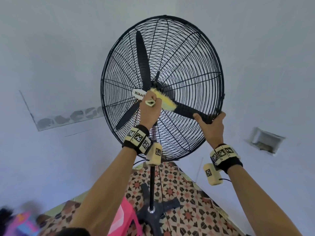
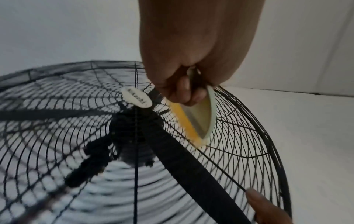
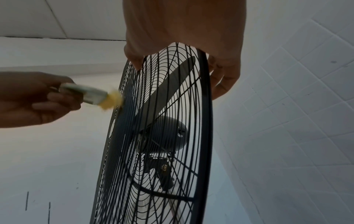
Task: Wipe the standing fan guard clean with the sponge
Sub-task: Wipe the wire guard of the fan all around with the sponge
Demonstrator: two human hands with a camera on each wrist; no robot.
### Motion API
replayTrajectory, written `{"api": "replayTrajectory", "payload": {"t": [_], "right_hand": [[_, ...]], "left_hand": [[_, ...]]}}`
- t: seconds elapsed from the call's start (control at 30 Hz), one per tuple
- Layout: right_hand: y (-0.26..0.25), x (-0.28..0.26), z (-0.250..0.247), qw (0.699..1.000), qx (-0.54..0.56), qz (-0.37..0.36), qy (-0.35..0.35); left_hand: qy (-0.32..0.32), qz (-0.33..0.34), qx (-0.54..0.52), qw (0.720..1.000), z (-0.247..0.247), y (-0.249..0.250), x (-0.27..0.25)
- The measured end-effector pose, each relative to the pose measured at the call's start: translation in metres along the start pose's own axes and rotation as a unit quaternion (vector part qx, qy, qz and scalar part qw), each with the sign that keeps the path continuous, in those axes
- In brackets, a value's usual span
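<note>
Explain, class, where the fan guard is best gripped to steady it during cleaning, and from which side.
Grip the fan guard at its thick outer rim, from the lower right edge, as the right hand does: fingers wrap behind it, away from the brush in the left hand.

A floor of patterned tiles in cream, black and dull red [image 1: 192,198] fills the lower middle. A bright pink plastic object [image 1: 119,217], perhaps a stool, stands near its left edge. On the pale plastered wall [image 1: 51,57], a grey patched strip [image 1: 68,119] shows left and a rough rectangular recess [image 1: 265,141] right.
</note>
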State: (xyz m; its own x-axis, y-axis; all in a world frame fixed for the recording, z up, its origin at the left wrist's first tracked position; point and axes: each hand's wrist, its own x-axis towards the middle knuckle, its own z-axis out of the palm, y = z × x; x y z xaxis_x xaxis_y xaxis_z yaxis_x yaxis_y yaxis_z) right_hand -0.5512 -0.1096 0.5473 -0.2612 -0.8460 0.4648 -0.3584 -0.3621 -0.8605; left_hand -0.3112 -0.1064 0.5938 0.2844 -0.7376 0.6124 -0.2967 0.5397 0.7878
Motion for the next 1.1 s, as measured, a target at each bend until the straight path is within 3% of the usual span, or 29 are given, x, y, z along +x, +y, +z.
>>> {"api": "replayTrajectory", "payload": {"t": [0.07,0.17,0.23,0.3,0.4,0.47,0.57,0.67,0.77,0.9,1.1], "right_hand": [[0.003,0.001,-0.001,1.000,0.003,0.004,-0.003],[0.006,0.006,-0.004,1.000,0.008,0.009,-0.007],[0.008,0.007,-0.004,1.000,0.010,0.011,0.001],[0.006,0.005,-0.001,1.000,0.015,0.006,0.007],[0.004,0.002,0.004,1.000,0.021,-0.001,0.010],[0.006,0.003,0.004,1.000,0.021,0.000,0.007],[0.007,0.008,0.000,1.000,0.016,0.005,0.002],[0.007,0.007,-0.001,1.000,0.013,0.007,0.005],[0.006,0.003,0.000,1.000,0.012,0.003,0.008],[0.008,0.007,-0.001,1.000,0.016,0.004,0.002],[0.009,0.008,0.003,1.000,0.016,-0.004,0.011]], "left_hand": [[-0.006,-0.048,-0.019,0.999,0.007,-0.007,-0.013],[-0.038,-0.139,0.042,0.989,0.004,-0.031,-0.027],[-0.049,-0.157,0.084,0.983,-0.006,-0.038,-0.023],[-0.031,-0.133,0.066,0.988,-0.014,-0.036,-0.016],[-0.014,-0.073,-0.067,0.995,-0.007,-0.027,-0.024],[-0.016,-0.080,-0.095,0.992,0.003,-0.031,-0.034],[-0.007,-0.097,-0.019,0.995,0.004,-0.042,-0.030],[-0.026,-0.056,0.067,0.996,0.002,-0.031,-0.023],[-0.020,0.004,0.017,1.000,0.013,-0.016,-0.022],[-0.003,-0.039,0.024,0.999,0.009,-0.033,-0.032],[-0.039,0.005,0.038,0.998,0.000,-0.018,-0.035]]}}
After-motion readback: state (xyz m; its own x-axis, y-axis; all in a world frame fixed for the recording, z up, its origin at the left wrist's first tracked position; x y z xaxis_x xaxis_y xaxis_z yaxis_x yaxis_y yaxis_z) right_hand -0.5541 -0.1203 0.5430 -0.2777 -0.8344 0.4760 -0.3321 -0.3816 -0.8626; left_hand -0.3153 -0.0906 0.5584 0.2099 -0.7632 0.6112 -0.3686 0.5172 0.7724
